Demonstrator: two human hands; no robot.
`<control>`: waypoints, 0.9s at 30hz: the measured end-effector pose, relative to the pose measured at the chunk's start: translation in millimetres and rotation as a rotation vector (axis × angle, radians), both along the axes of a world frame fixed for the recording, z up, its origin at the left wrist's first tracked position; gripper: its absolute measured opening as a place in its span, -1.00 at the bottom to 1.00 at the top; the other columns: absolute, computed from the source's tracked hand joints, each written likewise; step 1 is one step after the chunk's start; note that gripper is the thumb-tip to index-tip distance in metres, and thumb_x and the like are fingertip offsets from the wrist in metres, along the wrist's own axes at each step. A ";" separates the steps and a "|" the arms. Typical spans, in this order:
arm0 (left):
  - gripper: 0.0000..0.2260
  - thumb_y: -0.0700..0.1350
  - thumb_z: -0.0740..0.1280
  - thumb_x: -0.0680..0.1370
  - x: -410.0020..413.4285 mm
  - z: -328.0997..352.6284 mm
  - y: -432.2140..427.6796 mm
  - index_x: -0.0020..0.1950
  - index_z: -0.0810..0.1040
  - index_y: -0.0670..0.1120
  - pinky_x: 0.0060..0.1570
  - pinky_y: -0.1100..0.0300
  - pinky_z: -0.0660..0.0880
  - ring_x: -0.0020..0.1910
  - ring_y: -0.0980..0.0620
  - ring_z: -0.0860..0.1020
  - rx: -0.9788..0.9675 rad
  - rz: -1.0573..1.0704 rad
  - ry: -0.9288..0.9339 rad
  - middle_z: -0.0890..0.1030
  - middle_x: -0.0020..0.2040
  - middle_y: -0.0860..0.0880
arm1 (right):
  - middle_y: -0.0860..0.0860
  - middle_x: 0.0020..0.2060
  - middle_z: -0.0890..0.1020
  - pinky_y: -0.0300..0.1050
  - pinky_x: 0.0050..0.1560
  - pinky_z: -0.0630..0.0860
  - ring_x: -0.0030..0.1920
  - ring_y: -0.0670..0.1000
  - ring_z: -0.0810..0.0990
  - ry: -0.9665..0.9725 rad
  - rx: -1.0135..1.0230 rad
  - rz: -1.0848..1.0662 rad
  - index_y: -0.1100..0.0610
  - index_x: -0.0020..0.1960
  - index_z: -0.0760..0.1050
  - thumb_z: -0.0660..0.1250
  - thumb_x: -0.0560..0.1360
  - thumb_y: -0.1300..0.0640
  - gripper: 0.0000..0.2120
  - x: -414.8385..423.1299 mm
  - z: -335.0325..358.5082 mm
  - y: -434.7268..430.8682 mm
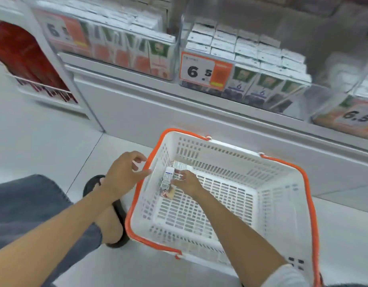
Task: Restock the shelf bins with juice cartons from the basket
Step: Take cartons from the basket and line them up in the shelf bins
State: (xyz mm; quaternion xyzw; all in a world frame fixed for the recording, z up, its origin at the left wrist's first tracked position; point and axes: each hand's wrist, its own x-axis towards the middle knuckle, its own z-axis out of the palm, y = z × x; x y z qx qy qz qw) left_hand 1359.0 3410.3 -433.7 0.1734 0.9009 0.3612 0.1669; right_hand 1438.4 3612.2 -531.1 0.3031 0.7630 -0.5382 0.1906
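Head view — right hand down in the white basket, fingers curled round a juice carton lying at its ten o'clock corner; left hand hovers loose-fingered over the nine o'clock rim — holding nothing.

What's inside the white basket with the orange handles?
A few juice cartons lie in the far left corner of the basket, gripped by the right hand. The hand covers part of them, so their exact count stays hidden.

Bright, even light with soft shadows; the basket is sharp, the shelf bins above it motion-blurred (edges bow).
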 end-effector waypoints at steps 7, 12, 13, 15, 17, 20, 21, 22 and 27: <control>-0.78 -0.02 0.50 0.43 -6.3 -15.4 5.0 -0.04 0.51 0.15 -0.20 0.36 0.44 -0.20 0.13 0.55 0.075 0.063 -0.100 0.53 -0.01 0.14 | 0.02 -0.04 0.67 -0.28 -0.21 0.58 -0.13 -0.05 0.66 0.003 -0.101 -0.146 0.10 0.23 0.39 0.54 0.39 0.11 -0.50 -17.7 -54.3 -34.3; -0.80 -0.05 0.49 0.44 -3.7 -18.3 21.4 0.00 0.54 0.05 -0.30 0.49 0.43 -0.27 0.17 0.53 0.143 0.119 -0.178 0.55 -0.06 0.15 | -0.01 -0.01 0.65 -0.25 -0.11 0.58 -0.04 0.02 0.64 -0.038 -0.109 -0.129 0.06 0.25 0.40 0.53 0.34 0.21 -0.46 -20.3 -55.8 -17.5; -0.80 -0.07 0.50 0.44 -2.4 -18.0 24.6 -0.01 0.54 0.05 -0.29 0.48 0.43 -0.28 0.16 0.52 0.165 0.124 -0.190 0.55 -0.06 0.14 | 0.07 0.08 0.64 -0.06 0.01 0.62 0.01 0.07 0.65 -0.079 -0.145 -0.178 0.11 0.31 0.39 0.50 0.36 0.24 -0.43 -21.0 -51.4 -14.4; -0.81 -0.08 0.50 0.44 -1.1 -15.6 29.1 -0.03 0.53 0.07 -0.28 0.48 0.43 -0.28 0.15 0.52 0.193 0.122 -0.189 0.56 -0.06 0.12 | 0.17 0.09 0.64 0.08 0.04 0.63 -0.02 0.11 0.66 -0.117 -0.322 -0.285 0.19 0.43 0.31 0.41 0.40 0.31 -0.37 -19.1 -34.6 -6.7; -0.82 -0.04 0.48 0.45 -1.1 -9.9 33.1 -0.04 0.52 0.12 -0.26 0.48 0.42 -0.26 0.20 0.53 0.215 0.127 -0.144 0.58 -0.09 0.14 | 0.17 -0.05 0.68 0.01 -0.04 0.64 -0.13 0.09 0.67 -0.010 -0.504 -0.276 0.21 0.39 0.37 0.30 0.41 0.35 -0.46 -16.5 -6.2 1.5; -0.82 0.03 0.42 0.51 -0.5 4.9 42.7 -0.05 0.45 0.28 -0.23 0.57 0.37 -0.15 0.44 0.52 0.236 0.073 -0.164 0.57 -0.14 0.31 | 0.14 0.05 0.68 0.05 0.08 0.62 0.03 0.11 0.66 0.178 -0.773 -0.130 0.09 0.31 0.49 0.21 0.37 0.37 -0.47 -13.2 43.1 11.6; -0.83 0.04 0.40 0.52 -0.7 9.4 45.1 0.00 0.46 0.28 -0.22 0.59 0.37 -0.12 0.46 0.54 0.260 0.028 -0.241 0.59 -0.13 0.34 | 0.13 0.08 0.67 0.07 0.14 0.59 0.07 0.12 0.65 0.220 -0.866 -0.071 0.09 0.31 0.49 0.20 0.39 0.37 -0.48 -13.5 55.4 14.0; -0.83 0.01 0.39 0.53 -1.8 11.3 46.4 0.06 0.50 0.24 -0.22 0.56 0.40 -0.11 0.39 0.59 0.304 -0.006 -0.329 0.64 -0.11 0.30 | 0.12 0.11 0.65 0.06 0.18 0.57 0.11 0.12 0.63 0.249 -0.943 -0.029 0.10 0.33 0.48 0.20 0.43 0.37 -0.50 -14.1 64.1 15.8; -0.76 -0.16 0.45 0.49 -6.9 8.8 36.4 0.09 0.59 0.09 -0.19 0.17 0.63 -0.09 0.04 0.68 0.429 0.094 -0.471 0.71 -0.03 0.00 | 0.17 0.08 0.64 -0.11 0.10 0.54 0.08 0.09 0.60 0.183 -0.660 -0.211 0.19 0.28 0.51 0.27 0.55 0.24 -0.69 -10.4 36.8 12.6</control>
